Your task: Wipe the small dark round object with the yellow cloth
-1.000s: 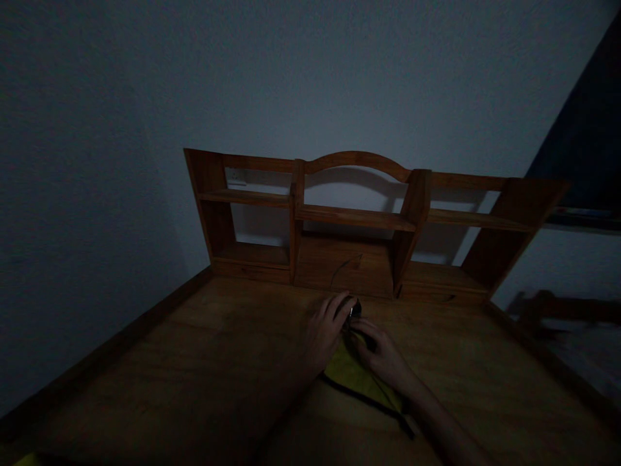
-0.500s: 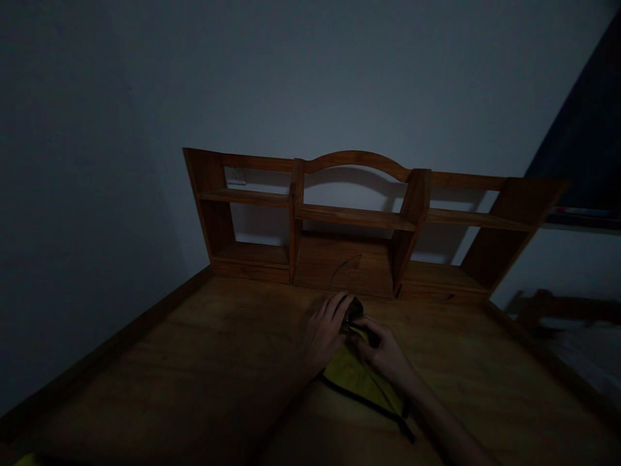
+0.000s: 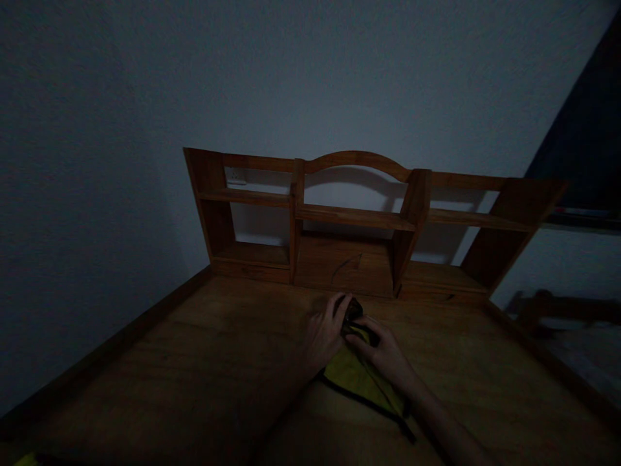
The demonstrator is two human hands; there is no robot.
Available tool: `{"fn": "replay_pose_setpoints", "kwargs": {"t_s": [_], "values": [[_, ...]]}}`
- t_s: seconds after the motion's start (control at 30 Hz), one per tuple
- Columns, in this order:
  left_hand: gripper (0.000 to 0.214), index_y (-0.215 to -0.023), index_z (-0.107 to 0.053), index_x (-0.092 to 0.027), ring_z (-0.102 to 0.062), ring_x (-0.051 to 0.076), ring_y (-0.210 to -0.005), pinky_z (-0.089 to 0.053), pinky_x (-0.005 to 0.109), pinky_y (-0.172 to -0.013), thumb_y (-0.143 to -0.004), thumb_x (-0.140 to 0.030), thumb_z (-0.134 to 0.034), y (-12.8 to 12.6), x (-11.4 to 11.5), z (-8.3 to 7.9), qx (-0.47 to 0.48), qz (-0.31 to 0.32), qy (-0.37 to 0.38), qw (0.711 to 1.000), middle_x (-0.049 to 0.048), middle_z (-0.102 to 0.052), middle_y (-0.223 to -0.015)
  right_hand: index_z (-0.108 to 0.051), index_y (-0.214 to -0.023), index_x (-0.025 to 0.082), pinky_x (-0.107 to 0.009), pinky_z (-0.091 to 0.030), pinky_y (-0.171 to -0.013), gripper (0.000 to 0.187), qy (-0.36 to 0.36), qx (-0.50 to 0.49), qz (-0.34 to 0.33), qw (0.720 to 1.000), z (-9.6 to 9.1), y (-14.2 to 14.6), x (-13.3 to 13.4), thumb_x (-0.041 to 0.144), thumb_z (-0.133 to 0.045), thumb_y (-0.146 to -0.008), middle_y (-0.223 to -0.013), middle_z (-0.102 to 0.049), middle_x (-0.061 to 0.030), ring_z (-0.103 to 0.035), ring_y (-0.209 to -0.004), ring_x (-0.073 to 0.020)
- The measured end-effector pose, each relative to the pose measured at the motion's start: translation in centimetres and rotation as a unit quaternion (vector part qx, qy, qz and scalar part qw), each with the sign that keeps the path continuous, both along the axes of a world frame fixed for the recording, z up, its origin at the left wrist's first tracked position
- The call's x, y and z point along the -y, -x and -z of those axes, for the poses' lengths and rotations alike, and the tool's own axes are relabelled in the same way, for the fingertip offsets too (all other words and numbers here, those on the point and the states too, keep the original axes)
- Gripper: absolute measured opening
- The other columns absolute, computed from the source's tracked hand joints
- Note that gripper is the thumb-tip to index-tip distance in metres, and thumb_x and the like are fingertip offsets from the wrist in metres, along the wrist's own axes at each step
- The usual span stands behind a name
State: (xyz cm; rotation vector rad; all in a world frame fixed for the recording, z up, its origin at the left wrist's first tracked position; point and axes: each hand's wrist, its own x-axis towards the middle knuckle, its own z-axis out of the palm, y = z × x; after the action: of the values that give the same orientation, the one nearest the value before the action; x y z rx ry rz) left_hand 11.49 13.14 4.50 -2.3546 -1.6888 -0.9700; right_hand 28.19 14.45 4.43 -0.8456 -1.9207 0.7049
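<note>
A dark, glossy, rounded object [image 3: 355, 308], its kind hard to make out in the dim light, lies between my two hands. My left hand [image 3: 326, 333] is closed about its left side, fingertips on top. From the right, my right hand [image 3: 383, 349] pinches the black-edged end of a yellow cloth pouch [image 3: 356, 375] with thumb and fingers, right against the dark object. The pouch lies flat below my hands, with black trim and a short black cord end at its lower right corner. My fingers hide where object and pouch meet.
Under my hands is a wooden desktop [image 3: 194, 362] with raised side edges. A wooden shelf unit [image 3: 356, 217] stands along its back against the wall. A wall socket [image 3: 236, 175] shows through the upper left shelf opening. Something yellow [image 3: 26, 459] peeks in at the lower left corner.
My left fingers have shifted slightly on the dark object, and my right thumb has moved a little to the left. The pouch stays in place.
</note>
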Motion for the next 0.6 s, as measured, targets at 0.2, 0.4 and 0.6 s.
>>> {"fn": "replay_pose_setpoints", "kwargs": {"t_s": [0.2,0.4,0.6], "values": [[0.082,-0.145,-0.013,-0.028,-0.051,0.024,-0.116,-0.050,0.035,-0.088,-0.076,-0.017,-0.057,0.06,-0.04,-0.09,-0.028,0.000,-0.002,1.000,0.0076,-0.033,-0.143,-0.065,-0.100,0.022,-0.037,-0.048,-0.091,0.025,0.006,0.000,-0.011,1.000,0.04,0.14,-0.09,0.030,-0.069,-0.077,-0.106,-0.067,-0.0050,-0.062,-0.100,-0.0224],[0.083,-0.145,-0.012,-0.029,-0.053,0.024,-0.114,-0.050,0.035,-0.088,-0.076,-0.018,-0.058,0.13,0.07,-0.36,-0.041,0.001,0.009,0.999,0.0079,-0.033,-0.143,-0.065,-0.101,0.022,-0.039,-0.047,-0.093,0.024,-0.001,0.008,-0.016,1.000,0.00,0.07,-0.01,0.030,-0.068,-0.078,-0.108,-0.066,-0.0058,-0.061,-0.102,-0.0233],[0.081,-0.145,-0.012,-0.028,-0.053,0.025,-0.114,-0.051,0.035,-0.085,-0.078,-0.018,-0.056,0.11,-0.04,-0.16,-0.052,-0.004,-0.003,0.999,0.0081,-0.033,-0.143,-0.066,-0.102,0.024,-0.039,-0.046,-0.093,0.023,-0.014,0.032,-0.020,0.999,0.09,-0.06,-0.06,0.031,-0.067,-0.081,-0.108,-0.066,-0.0054,-0.060,-0.103,-0.0234]]}}
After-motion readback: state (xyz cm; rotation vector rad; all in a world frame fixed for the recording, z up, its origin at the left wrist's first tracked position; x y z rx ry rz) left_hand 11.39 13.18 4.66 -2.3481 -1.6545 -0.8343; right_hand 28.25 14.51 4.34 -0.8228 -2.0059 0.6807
